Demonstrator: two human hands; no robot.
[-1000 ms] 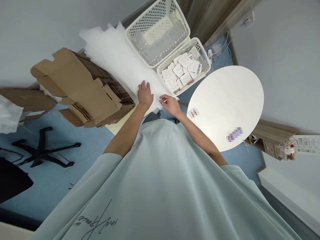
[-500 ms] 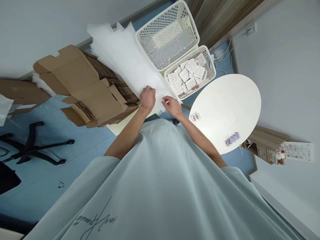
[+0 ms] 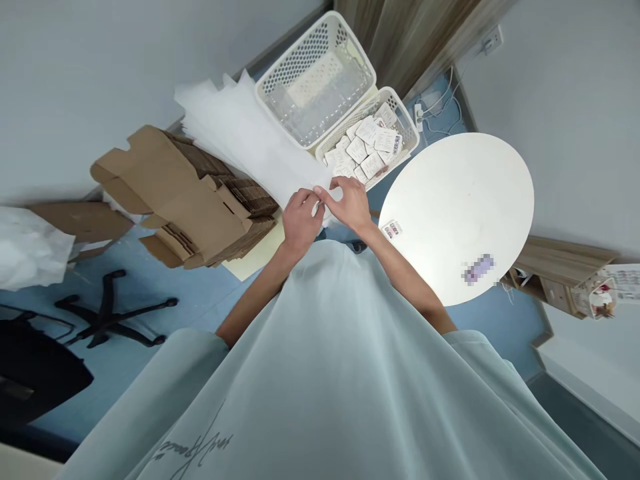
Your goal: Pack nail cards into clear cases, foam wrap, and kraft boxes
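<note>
Holding the left hand [image 3: 301, 221] and the right hand [image 3: 351, 203] together, just in front of the body, at the near end of a loose stack of white sheets [image 3: 250, 130]. Bending the left fingers downward, and laying the right thumb against them. Curving the right thumb and forefinger into a loop, with white showing through the gap. Pinching a sheet or merely touching it (being unable to tell which from this angle). Following the stack away to the upper left, toward ragged, overlapping far corners.

Meeting, just left of the sheets, a pile of flattened brown cardboard boxes [image 3: 185, 187], with flaps and slots on top. Glimpsing a pale yellow table [image 3: 255, 253] beneath the near edge of the pile.

Finding an upper basket [image 3: 300, 63], white and perforated, to the right of the sheets, with clear plastic packaging [image 3: 327, 100] inside. Finding a lower basket [image 3: 410, 133] right beside it, near the right hand, holding a heap of small white printed packs [image 3: 367, 143].

Passing farther right to a round white table [image 3: 465, 193], carrying one small pack [image 3: 391, 230] near its left edge and a purple item [image 3: 479, 269] (blurred into squares) near its lower edge. Reaching a wooden cabinet [image 3: 565, 257] beyond. Spotting a black chair base [image 3: 107, 320] on the blue floor [image 3: 210, 293], far left.
</note>
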